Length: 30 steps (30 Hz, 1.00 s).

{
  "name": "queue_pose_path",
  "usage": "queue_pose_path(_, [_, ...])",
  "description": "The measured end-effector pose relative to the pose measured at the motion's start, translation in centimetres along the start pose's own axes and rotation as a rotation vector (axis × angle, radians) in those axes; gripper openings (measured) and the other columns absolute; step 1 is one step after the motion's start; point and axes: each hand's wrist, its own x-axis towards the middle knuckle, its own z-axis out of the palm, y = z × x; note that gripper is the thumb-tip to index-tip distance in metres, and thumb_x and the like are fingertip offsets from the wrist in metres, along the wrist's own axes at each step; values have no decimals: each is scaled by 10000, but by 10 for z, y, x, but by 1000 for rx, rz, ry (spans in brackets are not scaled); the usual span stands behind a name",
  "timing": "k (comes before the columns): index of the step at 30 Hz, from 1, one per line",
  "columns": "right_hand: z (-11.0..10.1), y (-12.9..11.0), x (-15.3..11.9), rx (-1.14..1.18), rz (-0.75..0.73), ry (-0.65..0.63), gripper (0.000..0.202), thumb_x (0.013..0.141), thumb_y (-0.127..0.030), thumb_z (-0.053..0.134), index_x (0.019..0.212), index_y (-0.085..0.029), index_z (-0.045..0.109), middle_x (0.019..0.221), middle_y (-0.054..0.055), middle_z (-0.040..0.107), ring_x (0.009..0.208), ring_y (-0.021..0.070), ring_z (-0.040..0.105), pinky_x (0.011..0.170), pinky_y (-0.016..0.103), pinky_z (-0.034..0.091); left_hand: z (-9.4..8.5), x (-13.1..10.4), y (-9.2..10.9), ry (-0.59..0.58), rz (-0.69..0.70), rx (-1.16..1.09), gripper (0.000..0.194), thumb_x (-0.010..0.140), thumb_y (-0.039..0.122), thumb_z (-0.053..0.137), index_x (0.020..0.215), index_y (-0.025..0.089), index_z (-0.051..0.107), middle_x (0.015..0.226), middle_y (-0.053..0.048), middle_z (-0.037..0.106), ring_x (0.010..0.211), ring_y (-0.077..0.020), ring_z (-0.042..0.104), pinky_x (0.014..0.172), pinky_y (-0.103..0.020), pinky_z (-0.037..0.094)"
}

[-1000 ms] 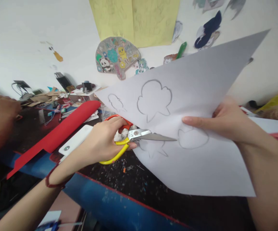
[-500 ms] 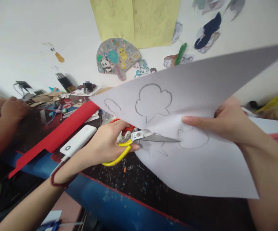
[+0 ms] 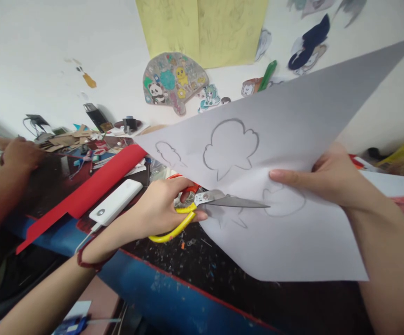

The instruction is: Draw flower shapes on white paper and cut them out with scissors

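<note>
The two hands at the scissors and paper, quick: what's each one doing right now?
Left hand: closed, holding the scissors.
Right hand: closed, holding the white paper.

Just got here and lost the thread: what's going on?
The left hand holds yellow-and-red scissors, one blade lying across a white sheet with pencil outlines. The right hand grips that sheet. A red sheet and a white device lie on the dark table.
</note>
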Motion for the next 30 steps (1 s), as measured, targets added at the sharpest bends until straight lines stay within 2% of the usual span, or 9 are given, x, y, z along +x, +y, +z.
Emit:
queue_pose_path(4, [3,5,1,19,-32,-16,336,659,-231,868,967,-327,776,916,-46,787,780,219,758,598,285,642,2,-1,4,-14,-39,-24,380,736,523,744,874,187,633,734,12,619,636,-155,552,583,-278,398])
queue_pose_path(8, [4,4,-2,24,22,-13,251,685,-275,856,926,-308,794,931,-21,789,818,234,758,637,299,646,4,-2,6,-49,-80,-25,367,742,523,734,890,193,666,763,-10,668,690,-185,599,600,-292,410])
queue_pose_path(11, [4,2,-4,6,36,34,303,661,-262,869,952,-293,791,936,-4,787,838,244,753,661,309,642,5,-2,5,-61,-103,-32,377,750,538,726,901,196,680,803,-23,700,725,-202,627,619,-302,427])
queue_pose_path(14, [5,0,-6,-4,58,74,346,646,-261,879,975,-285,778,994,8,781,946,268,739,742,342,638,6,-2,4,-50,-104,-30,394,751,554,725,925,202,687,839,-31,715,754,-214,641,641,-307,446])
queue_pose_path(19, [6,-1,-6,-19,25,100,347,637,-283,885,966,-275,773,1000,14,778,979,285,731,819,391,628,6,-2,2,-19,-68,4,386,750,537,735,933,200,688,770,-14,696,695,-198,628,629,-301,451])
queue_pose_path(24, [6,-2,-5,-5,40,146,416,614,-244,899,1004,-267,757,1038,15,772,1016,268,723,882,383,613,4,-2,2,-41,-50,-64,348,781,513,723,951,209,703,818,-7,725,724,-191,652,660,-299,468])
queue_pose_path(27, [8,-6,-4,41,9,132,423,623,-234,896,1016,-277,745,1149,5,745,1119,253,688,965,380,580,4,-2,2,-63,-45,-106,312,798,489,718,957,220,705,883,-3,747,789,-196,679,704,-305,480])
queue_pose_path(30, [10,-8,-4,44,-7,122,499,626,-231,896,1091,-292,729,1158,-1,743,1123,248,688,976,382,577,5,-2,2,-60,-42,-105,325,804,484,715,991,218,712,926,-17,756,824,-207,689,746,-322,494])
